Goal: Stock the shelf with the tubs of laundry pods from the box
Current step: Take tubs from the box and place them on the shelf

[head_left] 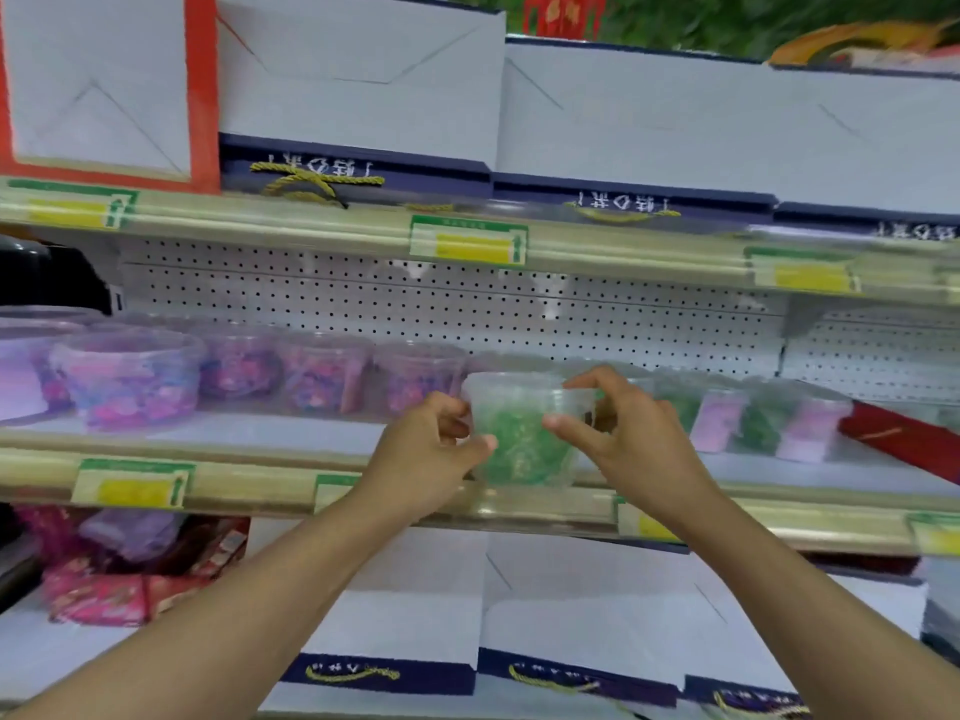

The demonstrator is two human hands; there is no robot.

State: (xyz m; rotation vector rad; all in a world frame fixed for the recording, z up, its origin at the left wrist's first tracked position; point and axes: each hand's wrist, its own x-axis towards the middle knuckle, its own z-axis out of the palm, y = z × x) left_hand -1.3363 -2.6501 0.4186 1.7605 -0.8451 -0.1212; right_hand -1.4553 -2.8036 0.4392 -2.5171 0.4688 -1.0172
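A clear tub of green laundry pods (522, 433) stands at the front of the middle shelf (291, 433). My left hand (431, 449) is at the tub's left side with its thumb on the wall and fingers curled. My right hand (623, 433) holds the tub's right side, thumb across the front and fingers over the rim. Purple-pod tubs (135, 381) line the shelf to the left. More green-pod tubs (758, 423) with pink labels stand to the right. The box is out of view.
A perforated white back panel (467, 309) closes the shelf behind the tubs. White gift bags (363, 80) fill the shelf above and the one below. Price tags (467, 241) hang on the shelf rails. A red object (904, 439) lies at the far right.
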